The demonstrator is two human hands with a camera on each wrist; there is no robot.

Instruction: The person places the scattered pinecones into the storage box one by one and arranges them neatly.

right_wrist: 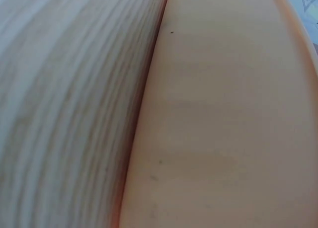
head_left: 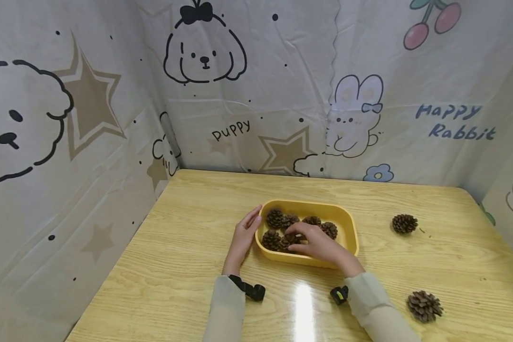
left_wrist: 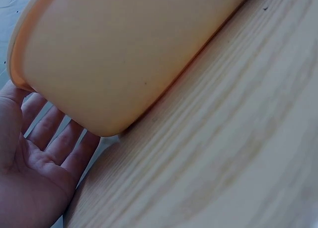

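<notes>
A yellow plastic bin (head_left: 351,232) stands on the table with several brown pine cones inside, among them one at the far left corner. Flat along the bin's left end lies my left hand (head_left: 244,234), its fingers extended; the left wrist view shows the fingers (left_wrist: 48,126) against the bin wall (left_wrist: 124,54). Reaching over the near rim, my right hand (head_left: 315,241) has its thumb and fingers curled about a pine cone (head_left: 287,242) in the bin's front left part. In the right wrist view only the bin's outer wall (right_wrist: 223,114) and the table show, with that hand out of sight.
Two more pine cones lie on the wooden table (head_left: 175,266) to the right of the bin: one farther back (head_left: 404,223), another near the front (head_left: 425,306). Small crumbs lie beside the back one. A printed curtain (head_left: 256,95) hangs behind and at the sides.
</notes>
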